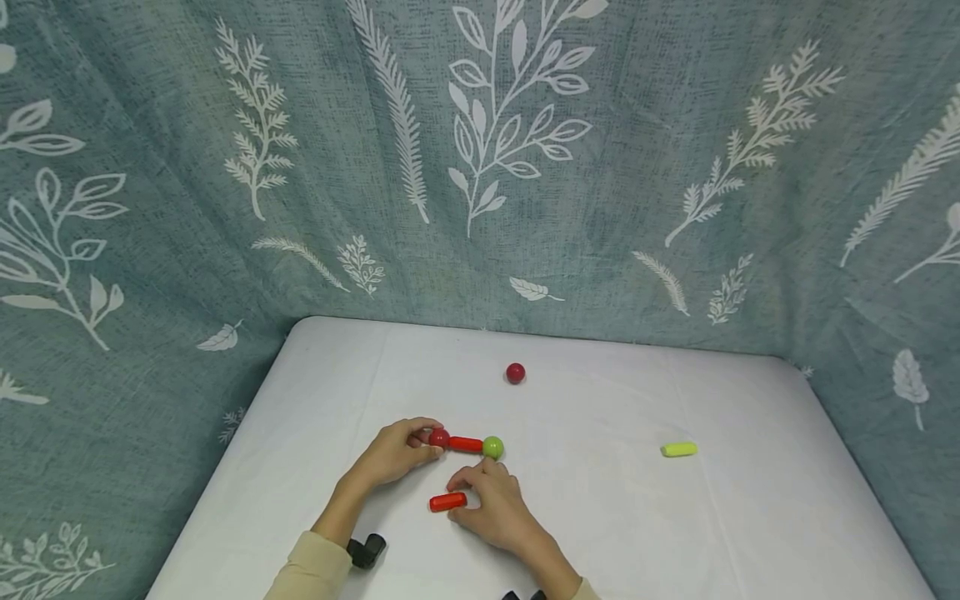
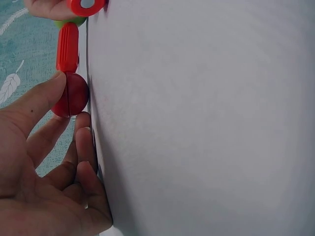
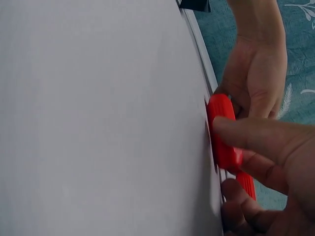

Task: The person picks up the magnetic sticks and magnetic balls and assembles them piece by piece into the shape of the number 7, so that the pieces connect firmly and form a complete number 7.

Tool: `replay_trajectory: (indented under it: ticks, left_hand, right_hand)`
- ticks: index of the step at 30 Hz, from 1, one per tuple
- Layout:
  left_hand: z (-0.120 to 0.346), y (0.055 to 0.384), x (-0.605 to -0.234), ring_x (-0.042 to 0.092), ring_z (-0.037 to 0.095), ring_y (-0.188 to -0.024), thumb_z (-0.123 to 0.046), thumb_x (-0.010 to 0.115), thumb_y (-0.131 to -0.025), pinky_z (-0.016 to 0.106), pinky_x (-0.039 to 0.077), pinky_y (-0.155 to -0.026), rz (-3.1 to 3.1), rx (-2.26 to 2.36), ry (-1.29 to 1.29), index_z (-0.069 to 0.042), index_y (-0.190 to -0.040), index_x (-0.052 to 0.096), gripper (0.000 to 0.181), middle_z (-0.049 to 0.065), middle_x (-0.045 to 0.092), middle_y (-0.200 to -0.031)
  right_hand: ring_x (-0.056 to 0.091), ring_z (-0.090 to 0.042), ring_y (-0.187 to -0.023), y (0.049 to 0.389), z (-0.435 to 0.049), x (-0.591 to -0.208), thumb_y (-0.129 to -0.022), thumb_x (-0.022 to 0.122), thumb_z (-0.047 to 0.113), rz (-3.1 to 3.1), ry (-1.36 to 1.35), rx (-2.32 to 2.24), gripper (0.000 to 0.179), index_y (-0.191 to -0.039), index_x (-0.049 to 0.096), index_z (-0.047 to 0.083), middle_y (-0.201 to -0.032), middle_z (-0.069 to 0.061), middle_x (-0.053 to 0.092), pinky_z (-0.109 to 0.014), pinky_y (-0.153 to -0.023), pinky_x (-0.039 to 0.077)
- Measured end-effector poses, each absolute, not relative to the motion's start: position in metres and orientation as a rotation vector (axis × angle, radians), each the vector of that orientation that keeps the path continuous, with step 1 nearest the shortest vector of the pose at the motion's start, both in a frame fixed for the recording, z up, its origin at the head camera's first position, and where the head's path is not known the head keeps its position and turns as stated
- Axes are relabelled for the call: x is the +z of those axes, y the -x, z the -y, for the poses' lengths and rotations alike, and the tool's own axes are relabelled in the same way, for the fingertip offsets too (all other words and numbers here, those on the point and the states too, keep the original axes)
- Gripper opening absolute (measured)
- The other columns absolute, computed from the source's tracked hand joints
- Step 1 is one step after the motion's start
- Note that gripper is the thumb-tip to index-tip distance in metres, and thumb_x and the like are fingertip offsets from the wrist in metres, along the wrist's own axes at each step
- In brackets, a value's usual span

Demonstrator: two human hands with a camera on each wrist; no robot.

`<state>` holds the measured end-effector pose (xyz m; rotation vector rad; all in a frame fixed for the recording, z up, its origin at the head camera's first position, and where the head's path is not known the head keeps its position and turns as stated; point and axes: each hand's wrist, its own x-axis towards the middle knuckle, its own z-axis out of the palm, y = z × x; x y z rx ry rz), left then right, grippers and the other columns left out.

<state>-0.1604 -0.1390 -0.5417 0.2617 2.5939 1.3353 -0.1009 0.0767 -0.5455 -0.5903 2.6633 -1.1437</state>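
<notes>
My left hand (image 1: 392,452) pinches a red ball (image 1: 439,437) between thumb and fingers. A red ridged rod (image 1: 466,445) runs from that ball to a green ball (image 1: 492,447), the three in a line. Lower and to the right, my right hand (image 1: 497,510) holds a second red rod (image 1: 447,502) by its right end, between thumb and index finger. The right wrist view has the thumb across this held rod (image 3: 222,105), with fingers behind it. In the left wrist view the green ball (image 2: 74,21) is mostly hidden.
A dark red ball (image 1: 515,373) lies on the white table (image 1: 600,517) toward its far edge. Off to the right is a yellow-green rod (image 1: 679,450). A black object (image 1: 367,551) sits by the left wrist. Patterned green cloth (image 1: 585,275) hangs behind the table.
</notes>
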Motion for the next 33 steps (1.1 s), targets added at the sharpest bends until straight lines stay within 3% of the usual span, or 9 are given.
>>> replay_trajectory:
  ticks: [14, 24, 33]
  left_hand:
    - [0.139, 0.161, -0.542, 0.054, 0.018, -0.085, -0.022, 0.080, -0.087, 0.034, 0.048, -0.070, -2.590, 1.333, -0.243, -0.017, -0.120, 0.070, 0.035, -0.002, 0.062, -0.093]
    - [0.139, 0.161, -0.543, 0.053, 0.019, -0.086, -0.023, 0.079, -0.087, 0.034, 0.047, -0.070, -2.582, 1.336, -0.237, -0.017, -0.121, 0.070, 0.036, -0.001, 0.061, -0.093]
    - [0.139, 0.159, -0.542, 0.053, 0.019, -0.086, -0.024, 0.079, -0.088, 0.034, 0.047, -0.070, -2.582, 1.334, -0.227, -0.017, -0.122, 0.070, 0.036, -0.001, 0.061, -0.093]
  right_hand:
    - [0.053, -0.019, -0.083, 0.104, -0.134, -0.537, -0.086, 0.080, 0.020, -2.680, 0.445, -1.312, 0.024, -0.107, 0.070, 0.019, -0.097, 0.003, 0.059, -0.027, -0.068, 0.043]
    - [0.055, -0.017, -0.087, 0.107, -0.183, -0.527, -0.085, 0.081, 0.014, -2.747, 0.188, -1.432, 0.023, -0.106, 0.072, 0.018, -0.101, 0.000, 0.063, -0.031, -0.073, 0.047]
    - [0.055, -0.018, -0.088, 0.109, -0.224, -0.523, -0.087, 0.080, 0.016, -2.838, 0.094, -1.411, 0.025, -0.111, 0.071, 0.016, -0.104, -0.006, 0.064, -0.029, -0.070, 0.046]
